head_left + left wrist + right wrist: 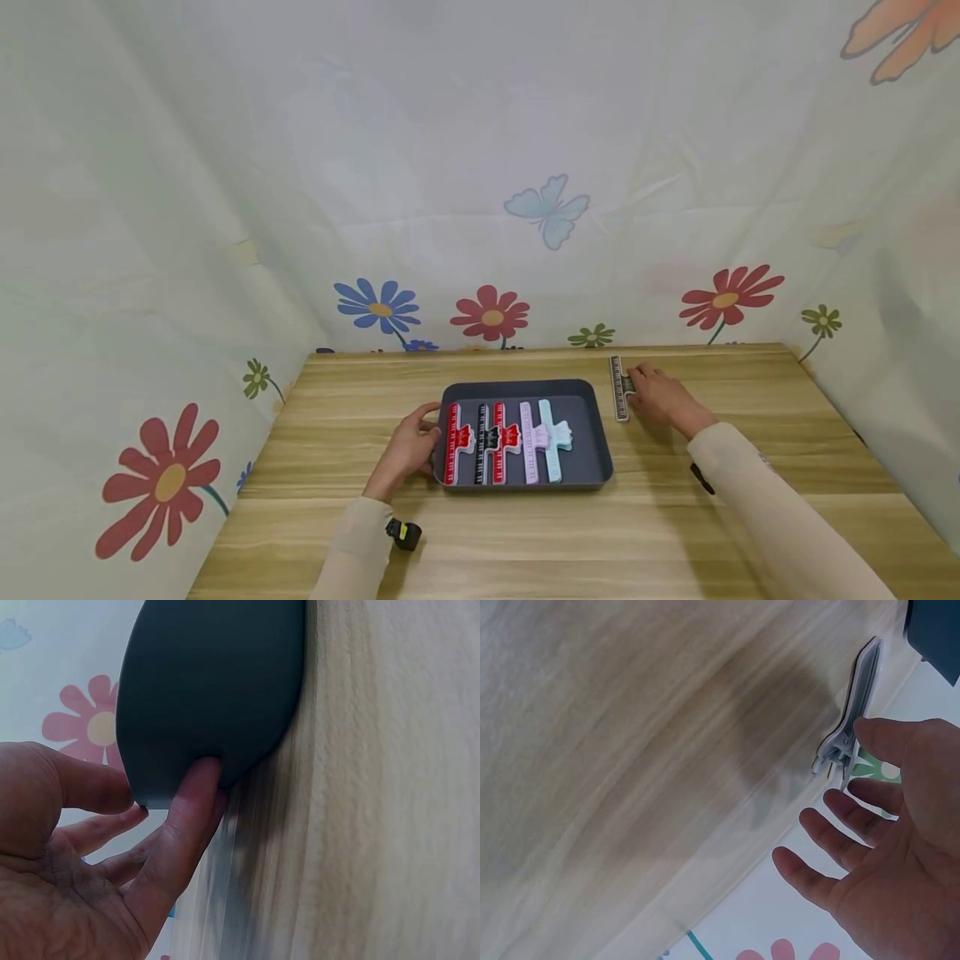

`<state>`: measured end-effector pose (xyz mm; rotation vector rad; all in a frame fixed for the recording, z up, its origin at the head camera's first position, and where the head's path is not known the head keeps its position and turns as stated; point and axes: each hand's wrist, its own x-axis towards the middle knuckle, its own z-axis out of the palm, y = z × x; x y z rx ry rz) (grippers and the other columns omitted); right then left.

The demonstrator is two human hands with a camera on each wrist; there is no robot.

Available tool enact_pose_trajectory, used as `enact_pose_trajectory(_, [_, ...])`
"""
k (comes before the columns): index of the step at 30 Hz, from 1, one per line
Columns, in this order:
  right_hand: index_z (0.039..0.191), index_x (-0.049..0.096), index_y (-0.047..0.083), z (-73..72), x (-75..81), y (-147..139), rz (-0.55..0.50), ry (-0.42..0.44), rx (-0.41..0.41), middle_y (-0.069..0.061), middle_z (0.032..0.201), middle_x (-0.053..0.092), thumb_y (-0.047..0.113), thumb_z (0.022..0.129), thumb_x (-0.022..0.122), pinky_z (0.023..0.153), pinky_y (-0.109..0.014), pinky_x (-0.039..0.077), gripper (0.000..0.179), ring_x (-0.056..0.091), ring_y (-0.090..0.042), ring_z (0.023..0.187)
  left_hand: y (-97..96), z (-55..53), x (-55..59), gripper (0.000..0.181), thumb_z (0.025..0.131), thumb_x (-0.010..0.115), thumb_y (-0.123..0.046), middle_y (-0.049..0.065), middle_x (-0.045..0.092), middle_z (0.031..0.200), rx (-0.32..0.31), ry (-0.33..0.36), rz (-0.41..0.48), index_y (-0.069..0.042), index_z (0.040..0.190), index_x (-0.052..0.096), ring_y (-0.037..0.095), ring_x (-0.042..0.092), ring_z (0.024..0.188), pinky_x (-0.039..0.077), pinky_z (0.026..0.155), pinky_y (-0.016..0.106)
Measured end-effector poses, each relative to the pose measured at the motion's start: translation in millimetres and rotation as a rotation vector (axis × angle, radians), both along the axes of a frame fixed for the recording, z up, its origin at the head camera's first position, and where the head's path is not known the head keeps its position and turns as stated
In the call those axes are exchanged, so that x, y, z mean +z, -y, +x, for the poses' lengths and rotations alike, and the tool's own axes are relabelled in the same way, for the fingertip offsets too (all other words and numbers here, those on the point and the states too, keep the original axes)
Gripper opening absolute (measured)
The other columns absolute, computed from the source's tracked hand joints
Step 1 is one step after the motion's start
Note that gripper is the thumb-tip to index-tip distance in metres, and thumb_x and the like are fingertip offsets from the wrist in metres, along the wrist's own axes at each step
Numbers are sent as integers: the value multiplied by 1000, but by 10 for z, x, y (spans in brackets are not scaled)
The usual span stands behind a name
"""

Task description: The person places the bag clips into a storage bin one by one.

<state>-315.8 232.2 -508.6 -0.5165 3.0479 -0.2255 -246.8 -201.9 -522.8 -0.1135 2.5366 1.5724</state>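
At the left end of a dark grey tray (592, 471), my left hand (408, 446) holds its wall; in the left wrist view, thumb and fingers touch the tray's (210, 682) rim and outer side. My right hand (663, 398) is right of the tray, thumb and index finger at the grip of a black-and-white piano-keyboard clip (618, 387). Seen edge-on, the clip (862, 682) has the thumb against its grip; the other fingers are spread. In the tray lie a red clip (452, 454), a black clip (481, 458), another red clip (499, 458), a lilac clip (529, 458) and a pale-blue clip (551, 458).
The tray stands on a wood-grain table (525, 542). A pale curtain (420, 167) printed with flowers and a butterfly hangs behind the table and along both sides. A black wrist strap (405, 533) shows beside the left sleeve.
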Motion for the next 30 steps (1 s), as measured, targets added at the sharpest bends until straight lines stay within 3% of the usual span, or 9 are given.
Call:
enact_pose_trajectory(14, [139, 44, -9, -121, -92, 17, 27, 11, 11, -31, 135, 47, 16, 97, 57, 94, -62, 49, 50, 49, -49, 122, 0, 8, 24, 49, 98, 50, -5, 28, 60, 124, 0, 4, -7, -14, 146, 44, 26, 67, 80, 59, 47, 39])
enact_pose_trajectory(23, [133, 48, -9, -104, -126, 25, 42, -33, 36, -29, 128, 50, 14, 96, 59, 87, -60, 52, 45, 51, -48, 117, 3, 22, 18, 49, 98, 49, -4, 29, 59, 125, -3, 8, 7, -14, 146, 44, 28, 68, 79, 59, 47, 40])
enact_pose_trajectory(30, [138, 44, -7, -104, -153, 32, 53, -6, 22, -28, 133, 46, 15, 100, 54, 88, -64, 50, 45, 47, -47, 122, 8, 7, 13, 50, 98, 49, -3, 30, 60, 125, -26, -10, 3, -12, 146, 42, 27, 69, 77, 58, 45, 39])
